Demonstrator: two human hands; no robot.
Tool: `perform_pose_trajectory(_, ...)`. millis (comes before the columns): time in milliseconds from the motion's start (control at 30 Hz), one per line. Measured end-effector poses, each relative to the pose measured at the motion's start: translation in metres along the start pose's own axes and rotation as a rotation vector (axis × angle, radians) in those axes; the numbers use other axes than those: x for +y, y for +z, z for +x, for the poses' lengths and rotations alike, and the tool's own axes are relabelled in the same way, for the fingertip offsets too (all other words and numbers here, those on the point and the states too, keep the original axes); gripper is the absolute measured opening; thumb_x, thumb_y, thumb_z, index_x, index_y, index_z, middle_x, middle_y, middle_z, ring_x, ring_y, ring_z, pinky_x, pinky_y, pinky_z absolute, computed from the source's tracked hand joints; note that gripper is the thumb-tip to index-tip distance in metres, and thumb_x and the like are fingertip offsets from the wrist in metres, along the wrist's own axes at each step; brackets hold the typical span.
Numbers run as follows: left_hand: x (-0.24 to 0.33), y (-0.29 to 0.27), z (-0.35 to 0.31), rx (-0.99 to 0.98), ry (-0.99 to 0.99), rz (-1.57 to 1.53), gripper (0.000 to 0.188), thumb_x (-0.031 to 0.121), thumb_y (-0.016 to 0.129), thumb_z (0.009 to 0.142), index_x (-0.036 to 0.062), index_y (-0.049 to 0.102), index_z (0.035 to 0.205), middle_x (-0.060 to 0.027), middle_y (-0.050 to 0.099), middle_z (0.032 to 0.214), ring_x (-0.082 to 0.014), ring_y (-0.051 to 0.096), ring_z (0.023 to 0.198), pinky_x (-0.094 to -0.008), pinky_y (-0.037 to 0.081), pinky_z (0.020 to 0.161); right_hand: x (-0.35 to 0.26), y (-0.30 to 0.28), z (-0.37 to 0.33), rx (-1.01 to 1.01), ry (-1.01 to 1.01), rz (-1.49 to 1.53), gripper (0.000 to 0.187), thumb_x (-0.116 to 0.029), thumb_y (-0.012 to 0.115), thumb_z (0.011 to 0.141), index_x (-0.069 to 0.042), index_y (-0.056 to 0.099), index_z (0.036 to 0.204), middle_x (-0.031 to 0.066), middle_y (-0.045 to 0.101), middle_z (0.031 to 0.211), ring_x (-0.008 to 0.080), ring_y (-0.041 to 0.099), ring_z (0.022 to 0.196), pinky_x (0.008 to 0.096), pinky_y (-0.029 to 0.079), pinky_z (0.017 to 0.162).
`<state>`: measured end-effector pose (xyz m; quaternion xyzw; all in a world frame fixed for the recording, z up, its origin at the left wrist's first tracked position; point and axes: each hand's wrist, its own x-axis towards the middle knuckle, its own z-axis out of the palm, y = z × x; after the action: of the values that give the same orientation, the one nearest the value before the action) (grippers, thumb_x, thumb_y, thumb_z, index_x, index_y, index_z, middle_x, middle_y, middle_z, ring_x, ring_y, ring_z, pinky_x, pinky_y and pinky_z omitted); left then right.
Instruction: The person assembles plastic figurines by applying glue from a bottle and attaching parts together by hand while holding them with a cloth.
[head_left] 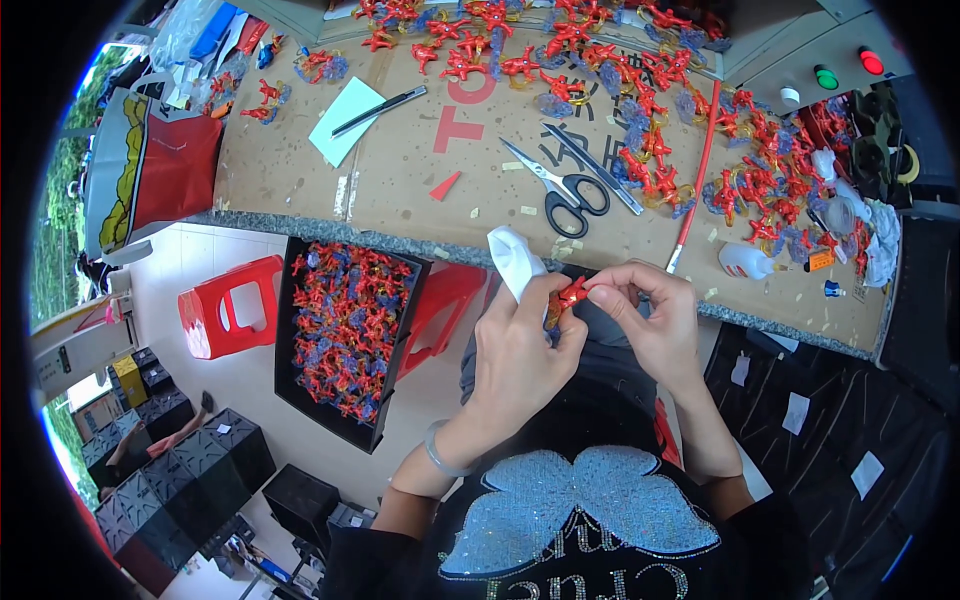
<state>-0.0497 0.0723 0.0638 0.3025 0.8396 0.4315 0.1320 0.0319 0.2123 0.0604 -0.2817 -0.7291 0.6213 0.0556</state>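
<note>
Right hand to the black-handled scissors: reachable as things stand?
Likely yes: the scissors lie just beyond the right hand, with nothing visibly blocking the way. That hand seems to be pinching a red figure, though, so may need freeing first.

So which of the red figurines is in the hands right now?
The red figurine pinched between left hand and right hand; the others lie untouched, mostly on the cardboard or in the black tray.
</note>
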Motion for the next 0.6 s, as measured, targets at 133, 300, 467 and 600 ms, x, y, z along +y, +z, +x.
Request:
perform_pose_trajectory(133, -0.002, 0.000, -0.001, -0.022, 0.035, 0.016, 0.026, 0.002, 0.067, 0.072, 0.0001, 0.062, 0.097, -0.0197, 0.059, 0.081, -0.0358, 0.061, 0.064, -0.0420, 0.049, 0.056, 0.013, -0.003, 0.004, -0.077, 0.094, 0.180, 0.012, -0.008, 0.069, 0.086, 0.003, 0.069, 0.091, 0.0024, 0.067, 0.081, 0.0038, 0.056, 0.070, 0.0194, 0.045, 0.065)
perform_pose_trajectory(300, 0.002, -0.002, 0.000, -0.027, -0.001, 0.019, 0.026, 0.001, 0.066, 0.071, 0.0015, 0.066, 0.097, -0.0172, 0.063, 0.083, -0.0299, 0.064, 0.072, -0.0365, 0.051, 0.065, 0.017, -0.007, 0.008, -0.146, 0.163, 0.465, 0.012, -0.007, 0.067, 0.088, 0.004, 0.068, 0.093, 0.0050, 0.069, 0.085, 0.0044, 0.061, 0.077, 0.0178, 0.047, 0.070)
perform_pose_trajectory(467, 0.002, -0.014, 0.003, -0.085, -0.009, -0.193, 0.023, 0.012, 0.066, 0.083, 0.0022, 0.067, 0.103, -0.0106, 0.063, 0.085, -0.0180, 0.062, 0.074, -0.0282, 0.048, 0.067, 0.017, -0.016, 0.007, -0.096, 0.062, 0.328, 0.008, -0.005, 0.066, 0.087, 0.003, 0.068, 0.090, 0.0033, 0.067, 0.082, 0.0044, 0.058, 0.073, 0.0192, 0.045, 0.066)
perform_pose_trajectory(600, -0.020, -0.018, 0.004, -0.122, -0.134, -0.378, 0.037, 0.029, 0.049, 0.099, -0.0006, 0.063, 0.117, -0.0061, 0.063, 0.097, -0.0100, 0.057, 0.085, -0.0234, 0.046, 0.074, 0.004, -0.030, 0.013, -0.248, -0.038, -0.030, 0.010, -0.008, 0.069, 0.084, 0.001, 0.067, 0.087, 0.0016, 0.062, 0.079, 0.0084, 0.055, 0.074, 0.0236, 0.043, 0.068)
